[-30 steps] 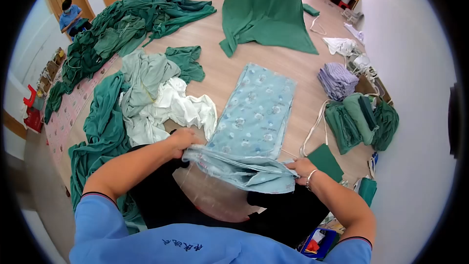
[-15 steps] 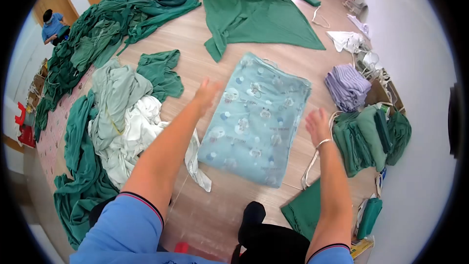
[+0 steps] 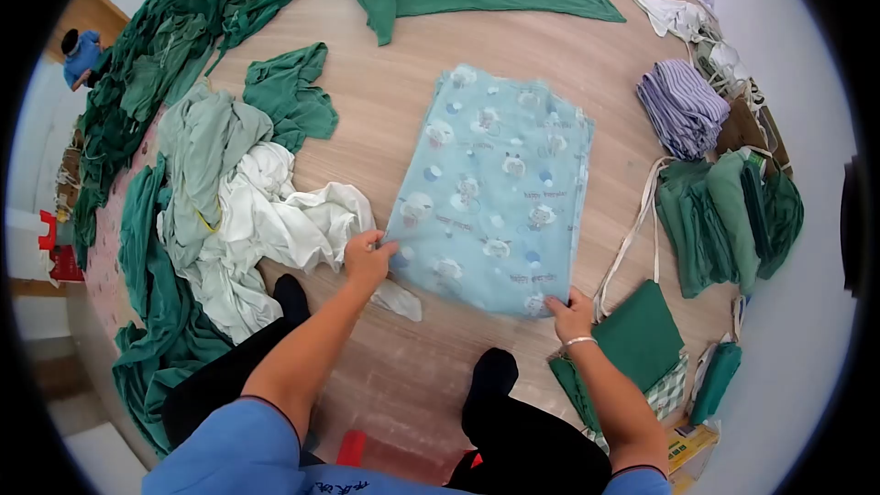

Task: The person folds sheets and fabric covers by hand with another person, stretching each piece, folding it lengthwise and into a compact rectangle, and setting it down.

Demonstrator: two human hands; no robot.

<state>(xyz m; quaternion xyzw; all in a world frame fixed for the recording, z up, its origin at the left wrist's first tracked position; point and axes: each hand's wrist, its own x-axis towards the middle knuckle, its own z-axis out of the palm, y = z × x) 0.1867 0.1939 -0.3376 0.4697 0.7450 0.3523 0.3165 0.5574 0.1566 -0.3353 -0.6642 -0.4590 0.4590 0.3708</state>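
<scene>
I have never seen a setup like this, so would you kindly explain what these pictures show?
There is no machine here, only a person with one camera worn on the head. It took every picture, looking forward and down, so the arms reach in from below. A folded blue cloth lies on the floor. The bare left hand grips it near its close left corner, and the right hand at its close right corner. To the left lies white cloth; to the right, a striped stack and green bundles.

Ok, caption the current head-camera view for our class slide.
Left hand and right hand hold a folded, printed blue cloth by its near corners.
</scene>
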